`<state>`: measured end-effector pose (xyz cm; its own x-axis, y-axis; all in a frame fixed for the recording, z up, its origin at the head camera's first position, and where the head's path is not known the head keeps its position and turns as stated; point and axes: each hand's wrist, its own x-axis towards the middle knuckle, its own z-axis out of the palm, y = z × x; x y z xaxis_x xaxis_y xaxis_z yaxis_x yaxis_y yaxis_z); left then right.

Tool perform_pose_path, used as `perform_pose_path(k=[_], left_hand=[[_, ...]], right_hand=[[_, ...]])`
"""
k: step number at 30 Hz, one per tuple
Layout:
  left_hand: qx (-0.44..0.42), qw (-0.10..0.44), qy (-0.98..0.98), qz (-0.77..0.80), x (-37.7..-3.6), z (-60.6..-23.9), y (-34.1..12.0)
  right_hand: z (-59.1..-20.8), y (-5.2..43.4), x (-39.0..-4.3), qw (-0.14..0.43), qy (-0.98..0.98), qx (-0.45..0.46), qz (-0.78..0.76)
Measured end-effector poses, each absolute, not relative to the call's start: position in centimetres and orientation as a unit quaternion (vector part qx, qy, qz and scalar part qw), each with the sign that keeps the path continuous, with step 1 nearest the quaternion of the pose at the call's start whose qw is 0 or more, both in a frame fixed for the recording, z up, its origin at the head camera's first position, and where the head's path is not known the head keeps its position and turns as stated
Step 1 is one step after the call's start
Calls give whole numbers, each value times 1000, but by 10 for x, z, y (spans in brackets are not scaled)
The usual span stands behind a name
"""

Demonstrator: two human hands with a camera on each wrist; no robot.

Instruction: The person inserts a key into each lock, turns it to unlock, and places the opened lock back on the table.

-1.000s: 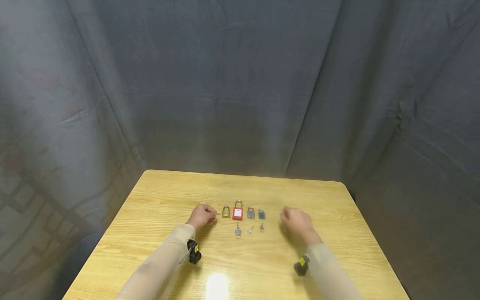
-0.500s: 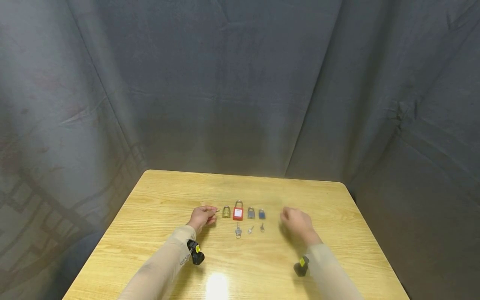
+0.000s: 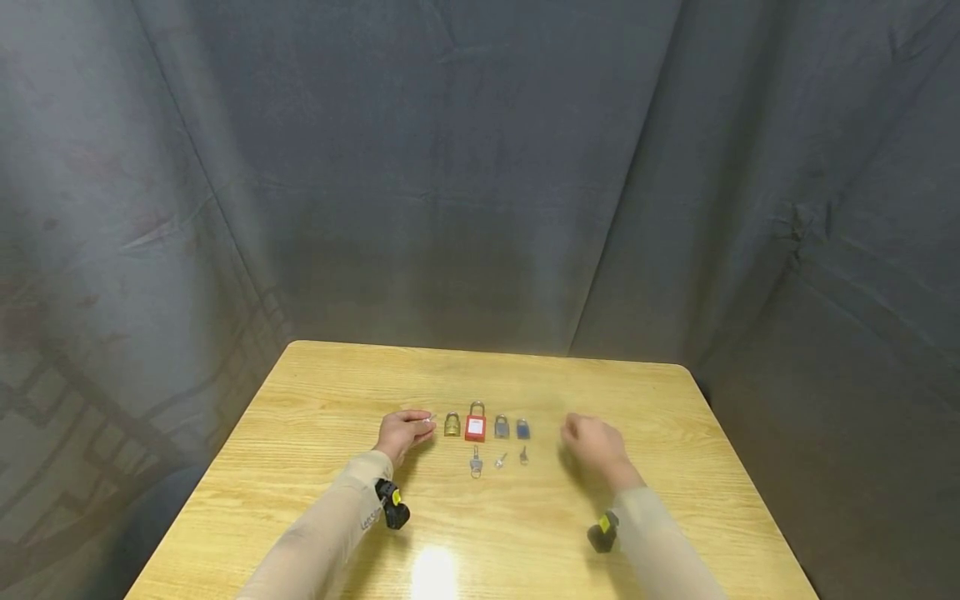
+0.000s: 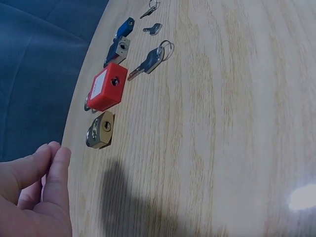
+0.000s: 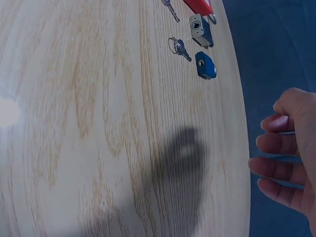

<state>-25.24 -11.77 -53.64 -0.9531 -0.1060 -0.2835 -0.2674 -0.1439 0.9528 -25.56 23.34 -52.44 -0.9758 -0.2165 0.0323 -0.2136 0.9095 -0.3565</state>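
Observation:
My left hand (image 3: 401,433) is just left of the brass padlock (image 3: 452,426), pinching a small key (image 3: 430,419) between thumb and fingertips. In the left wrist view the fingers hide that key. Right of the brass padlock, a red padlock (image 3: 475,427) with a white label, a silver-grey padlock (image 3: 502,428) and a blue padlock (image 3: 523,430) lie in a row, their keyholes facing me. My right hand (image 3: 597,450), fingers loosely curled and holding nothing, hovers to the right of the blue padlock.
Nearer me than the padlocks lie a larger key on a ring (image 3: 476,462), a small key without a visible ring (image 5: 170,9) and small keys on a ring (image 5: 180,48). The wooden table (image 3: 360,375) has grey curtains (image 3: 450,250) behind and beside it.
The left fingers have turned the pinched key: its thin tip pointed right and now angles up beside the fingertips. The right hand, padlocks and other keys stay put.

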Motion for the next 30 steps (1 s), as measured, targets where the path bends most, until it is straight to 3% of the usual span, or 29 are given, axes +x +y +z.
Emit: perform_pose_path(k=[30], left_hand=[[-171,62,630,755,-252,-537,-116]], right_hand=[[-527,234,-256,3,976,-113,-184]])
